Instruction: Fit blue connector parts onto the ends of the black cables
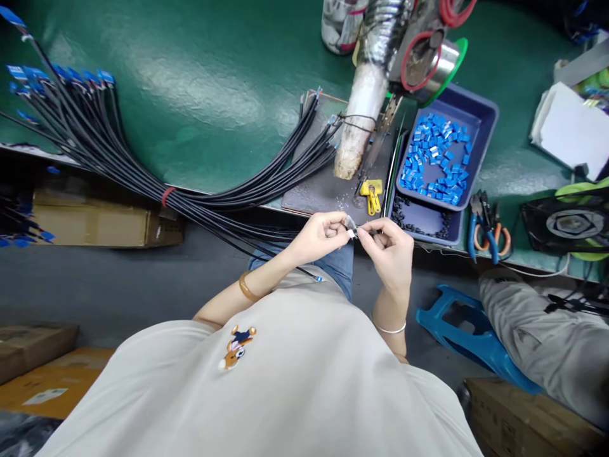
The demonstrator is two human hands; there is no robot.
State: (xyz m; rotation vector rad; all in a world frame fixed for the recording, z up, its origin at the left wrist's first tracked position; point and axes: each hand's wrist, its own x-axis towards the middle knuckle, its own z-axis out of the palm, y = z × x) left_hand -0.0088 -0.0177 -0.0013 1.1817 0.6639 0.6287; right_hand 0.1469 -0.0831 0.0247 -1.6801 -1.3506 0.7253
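In front of my body, both hands meet at the bench edge in a pinch. My left hand (323,236) has thumb and fingers closed on a small white and clear piece (351,230). Against that piece, my right hand (391,249) pinches something small and dark, mostly covered by the fingertips. Black cables (223,198), tied with a red band (167,196), run along the bench edge to the left of my hands. A loose cable end with a blue connector (318,278) lies over my lap. Just beyond my fingers sits a yellow tool (372,195) on a dark board (316,190).
A tray (486,120) of small blue connectors stands right, above another tray (455,233) with black bits. Pliers (481,228) and a fan (566,225) lie farther right. A white-tipped duct (359,120) hangs over the board. A person's leg (528,324) is beside a blue stool (442,317).
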